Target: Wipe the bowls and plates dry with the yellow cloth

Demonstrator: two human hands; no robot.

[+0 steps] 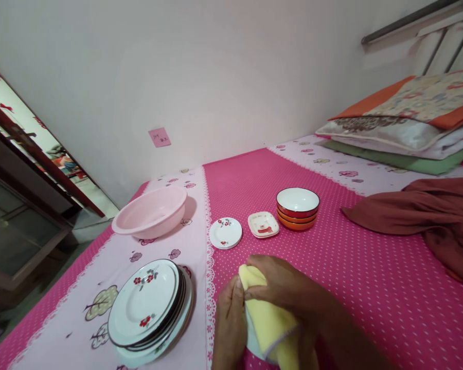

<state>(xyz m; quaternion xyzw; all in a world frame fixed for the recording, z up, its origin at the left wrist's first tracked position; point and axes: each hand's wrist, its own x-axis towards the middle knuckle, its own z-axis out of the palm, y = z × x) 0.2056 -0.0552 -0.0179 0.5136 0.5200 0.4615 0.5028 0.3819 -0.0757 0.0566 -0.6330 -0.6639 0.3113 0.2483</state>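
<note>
My right hand (280, 282) is closed on a yellow cloth (272, 324) that is folded over a whitish dish (253, 336). My left hand (228, 321) grips the dish from the left side, its thumb near the rim. Cloth and fingers cover most of the dish, so I cannot tell whether it is a plate or a bowl. Just beyond my hands lie small floral plates (226, 234) and a squarish small dish (263, 224) with a red picture. A stack of orange-red bowls (298, 210) with white insides stands to their right.
At the left, a stack of floral plates (144, 303) rests on the patterned bedsheet (312, 257), with a pink basin (150, 210) behind it. Reddish-brown fabric (416, 210) lies at right, below piled pillows (401, 123). The wall (231, 77) borders the far edge.
</note>
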